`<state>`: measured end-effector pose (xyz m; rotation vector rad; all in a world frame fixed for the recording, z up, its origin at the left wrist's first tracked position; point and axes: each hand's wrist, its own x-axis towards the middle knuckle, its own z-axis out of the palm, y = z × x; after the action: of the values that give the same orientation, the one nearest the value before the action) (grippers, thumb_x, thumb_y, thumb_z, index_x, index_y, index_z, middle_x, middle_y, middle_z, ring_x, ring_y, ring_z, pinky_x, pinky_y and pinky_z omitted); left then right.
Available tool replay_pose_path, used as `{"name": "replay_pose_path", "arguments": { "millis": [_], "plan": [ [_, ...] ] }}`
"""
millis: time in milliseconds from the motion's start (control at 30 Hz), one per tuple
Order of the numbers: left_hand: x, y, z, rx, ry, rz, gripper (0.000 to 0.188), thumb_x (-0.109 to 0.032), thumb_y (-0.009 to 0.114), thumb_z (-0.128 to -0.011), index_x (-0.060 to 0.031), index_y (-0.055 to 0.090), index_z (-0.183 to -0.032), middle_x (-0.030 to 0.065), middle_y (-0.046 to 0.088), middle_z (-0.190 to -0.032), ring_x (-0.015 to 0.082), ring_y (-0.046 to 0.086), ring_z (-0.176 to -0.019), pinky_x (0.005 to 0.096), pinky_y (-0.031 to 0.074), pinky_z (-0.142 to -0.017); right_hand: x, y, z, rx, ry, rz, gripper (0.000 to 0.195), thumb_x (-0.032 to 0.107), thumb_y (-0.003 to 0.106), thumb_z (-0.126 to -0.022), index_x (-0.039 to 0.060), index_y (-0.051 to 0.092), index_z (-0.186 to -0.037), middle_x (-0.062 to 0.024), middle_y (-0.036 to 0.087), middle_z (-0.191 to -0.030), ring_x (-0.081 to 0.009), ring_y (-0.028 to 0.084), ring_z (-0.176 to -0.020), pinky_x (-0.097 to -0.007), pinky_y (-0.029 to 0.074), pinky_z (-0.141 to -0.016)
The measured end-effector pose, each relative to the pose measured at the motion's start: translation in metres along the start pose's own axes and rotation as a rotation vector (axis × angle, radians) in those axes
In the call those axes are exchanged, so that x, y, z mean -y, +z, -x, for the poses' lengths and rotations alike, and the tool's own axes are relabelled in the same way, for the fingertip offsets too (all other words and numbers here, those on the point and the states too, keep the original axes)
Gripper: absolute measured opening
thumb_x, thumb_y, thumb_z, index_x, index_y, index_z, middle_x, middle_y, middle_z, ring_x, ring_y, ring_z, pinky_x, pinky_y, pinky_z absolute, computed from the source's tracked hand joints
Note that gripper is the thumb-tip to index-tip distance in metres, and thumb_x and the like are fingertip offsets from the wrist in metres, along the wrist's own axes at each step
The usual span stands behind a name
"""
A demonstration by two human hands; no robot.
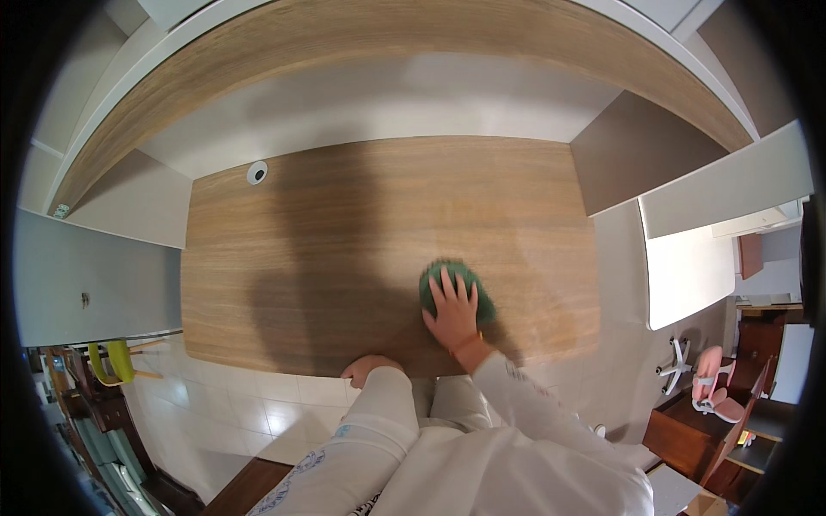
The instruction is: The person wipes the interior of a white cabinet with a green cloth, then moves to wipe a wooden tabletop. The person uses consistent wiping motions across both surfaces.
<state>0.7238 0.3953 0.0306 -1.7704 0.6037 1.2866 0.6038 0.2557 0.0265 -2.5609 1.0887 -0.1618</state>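
Observation:
My right hand (455, 309) lies flat on a green cloth (485, 303), fingers spread, pressing it to the wood-grain desktop (335, 213). The cloth is bunched under the palm, and its edges look blurred. At the front edge of the desk, left of the cloth, rests my left hand (369, 367). Its fingers are partly hidden, so whether they grip the edge is not visible. Dark shadows fall across the middle of the desktop.
A white round cable grommet (257, 172) sits at the back left. A wooden shelf (413, 29) overhangs the back. Panels flank the desk, with a white tabletop (687, 271) beyond at right. A pink chair (713, 387) and a yellow-green chair (116, 362) stand on the floor.

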Motion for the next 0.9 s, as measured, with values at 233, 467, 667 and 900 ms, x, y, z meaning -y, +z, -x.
{"name": "replay_pose_path", "arguments": {
  "millis": [233,467,667,900],
  "plan": [
    [-0.009,-0.008,0.015,-0.073,0.02,-0.01,0.046,-0.037,0.052,-0.102,-0.0141,0.066,-0.139,0.0013,0.068,-0.135,0.025,0.063,-0.123,0.056,0.045,-0.106,-0.002,0.017,-0.126,-0.165,0.125,0.063,0.068,0.042,0.063,-0.09,0.0123,0.052,-0.15,-0.0141,0.038,-0.163,-0.0387,0.033,-0.15,-0.0671,0.023,-0.119],
    [0.007,-0.001,0.016,-0.064,0.003,0.018,0.046,-0.036,0.053,-0.101,-0.0143,0.066,-0.139,0.0026,0.066,-0.138,0.0274,0.061,-0.126,0.0596,0.044,-0.105,0.037,0.027,0.016,-0.043,0.035,0.016,0.069,0.034,0.072,-0.085,0.0092,0.052,-0.147,-0.0164,0.037,-0.162,-0.0379,0.032,-0.15,-0.0695,0.026,-0.115],
    [0.0,-0.001,0.013,-0.054,0.03,0.006,0.045,-0.035,0.053,-0.101,-0.0145,0.067,-0.139,0.0038,0.065,-0.14,0.0295,0.06,-0.128,0.0627,0.043,-0.105,0.045,0.013,0.1,0.171,-0.058,0.091,0.077,0.04,0.073,-0.086,0.0099,0.047,-0.151,-0.0177,0.028,-0.166,-0.0389,0.028,-0.152,-0.0704,0.025,-0.116],
    [0.005,-0.004,0.018,-0.079,0.022,0.003,0.045,-0.034,0.054,-0.1,-0.0147,0.067,-0.139,0.0051,0.064,-0.143,0.0319,0.059,-0.131,0.0663,0.043,-0.104,0.052,0.027,-0.057,-0.046,-0.028,0.017,0.076,0.043,0.068,-0.087,0.0041,0.05,-0.149,-0.0204,0.036,-0.163,-0.0372,0.033,-0.151,-0.0619,0.026,-0.12]
  ]
}}
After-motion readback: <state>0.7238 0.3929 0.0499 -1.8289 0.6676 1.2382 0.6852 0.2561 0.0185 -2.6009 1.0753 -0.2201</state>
